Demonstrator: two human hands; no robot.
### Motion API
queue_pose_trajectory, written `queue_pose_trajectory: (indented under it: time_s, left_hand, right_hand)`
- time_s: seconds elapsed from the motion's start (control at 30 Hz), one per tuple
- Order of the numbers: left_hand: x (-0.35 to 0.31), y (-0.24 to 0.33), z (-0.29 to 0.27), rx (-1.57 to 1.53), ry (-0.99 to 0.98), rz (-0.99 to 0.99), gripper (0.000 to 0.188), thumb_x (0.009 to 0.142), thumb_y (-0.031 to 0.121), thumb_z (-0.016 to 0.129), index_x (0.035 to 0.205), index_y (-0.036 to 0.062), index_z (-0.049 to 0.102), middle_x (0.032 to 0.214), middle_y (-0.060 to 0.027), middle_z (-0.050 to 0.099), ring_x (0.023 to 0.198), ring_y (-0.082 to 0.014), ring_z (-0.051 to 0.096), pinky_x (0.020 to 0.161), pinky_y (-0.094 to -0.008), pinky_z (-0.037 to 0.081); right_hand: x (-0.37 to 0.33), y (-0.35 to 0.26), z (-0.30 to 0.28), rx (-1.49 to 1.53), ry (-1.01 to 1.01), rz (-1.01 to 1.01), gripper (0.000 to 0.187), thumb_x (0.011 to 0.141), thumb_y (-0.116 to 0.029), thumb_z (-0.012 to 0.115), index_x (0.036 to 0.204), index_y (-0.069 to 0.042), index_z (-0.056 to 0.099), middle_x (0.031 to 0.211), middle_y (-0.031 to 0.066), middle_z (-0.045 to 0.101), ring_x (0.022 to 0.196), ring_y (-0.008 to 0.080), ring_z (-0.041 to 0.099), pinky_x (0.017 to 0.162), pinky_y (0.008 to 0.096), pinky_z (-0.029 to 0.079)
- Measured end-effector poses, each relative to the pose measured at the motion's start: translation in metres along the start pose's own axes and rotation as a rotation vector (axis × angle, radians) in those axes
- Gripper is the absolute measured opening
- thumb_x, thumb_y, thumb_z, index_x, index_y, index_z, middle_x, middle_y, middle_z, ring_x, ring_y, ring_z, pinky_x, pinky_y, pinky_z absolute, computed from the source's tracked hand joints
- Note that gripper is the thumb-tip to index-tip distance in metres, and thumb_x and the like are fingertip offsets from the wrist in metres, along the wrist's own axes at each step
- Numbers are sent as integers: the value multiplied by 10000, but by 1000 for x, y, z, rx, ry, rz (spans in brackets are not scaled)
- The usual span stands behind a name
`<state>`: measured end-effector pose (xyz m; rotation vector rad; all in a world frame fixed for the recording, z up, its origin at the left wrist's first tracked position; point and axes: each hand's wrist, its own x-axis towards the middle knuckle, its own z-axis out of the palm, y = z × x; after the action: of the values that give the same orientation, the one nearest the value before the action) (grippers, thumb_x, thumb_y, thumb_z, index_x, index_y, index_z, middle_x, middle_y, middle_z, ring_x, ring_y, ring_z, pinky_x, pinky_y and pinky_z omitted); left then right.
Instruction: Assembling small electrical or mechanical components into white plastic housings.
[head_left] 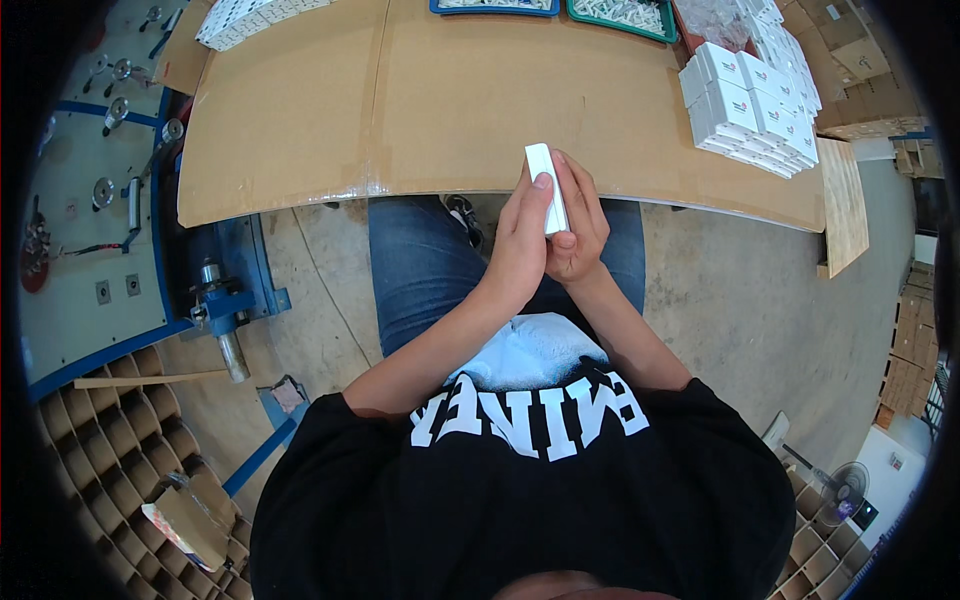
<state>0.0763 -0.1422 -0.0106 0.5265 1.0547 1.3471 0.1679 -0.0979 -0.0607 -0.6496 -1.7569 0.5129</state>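
A small white box (541, 170) stands on edge between my two hands, just off the near edge of the cardboard-covered table. My left hand (523, 225) presses it from the left, thumb along its upper face. From the other side my right hand (583, 215) wraps it, fingers along its right side and the thumb near its lower end. The box's underside is hidden by my palms.
Stacked white boxes (750, 108) occupy the table's (480, 110) far right. A blue tray (495, 8) and a green tray (625, 18) of small white parts sit at the far edge. More white boxes (250, 20) lie far left. A blue metal fixture (222, 305) stands left of my legs.
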Motion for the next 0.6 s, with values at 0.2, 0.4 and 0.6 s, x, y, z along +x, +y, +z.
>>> queue_pose_trajectory:
  time_s: [0.2, 0.4, 0.6]
  left_hand:
    - [-1, 3, 1, -7, -1, -25, 456, 1095, 345, 392, 1386, 6, 482, 1124, -49, 588, 1003, -101, 533, 886, -254, 448]
    - [4, -2, -6, -48, -15, -36, 480, 1092, 319, 407, 1451, 2, 434, 1204, -65, 575, 1083, -111, 524, 952, -259, 431]
    - [10, 8, -19, 5, -97, 158, 634, 1069, 227, 444, 1626, 64, 189, 1420, -96, 454, 1184, -117, 472, 1008, -262, 399]
  right_hand:
    - [-1, 3, 0, 6, -2, -9, 803, 1064, -578, 310, 1357, 132, 543, 1315, 303, 587, 1173, 403, 620, 986, 429, 507]
    - [1, 1, 0, 76, -8, 34, 793, 1050, -585, 360, 1354, 122, 549, 1339, 298, 578, 1206, 405, 605, 1009, 444, 491]
    - [20, -16, -7, 124, -19, 170, 696, 979, -559, 561, 1328, 43, 596, 1420, 232, 556, 1380, 386, 470, 1129, 475, 362]
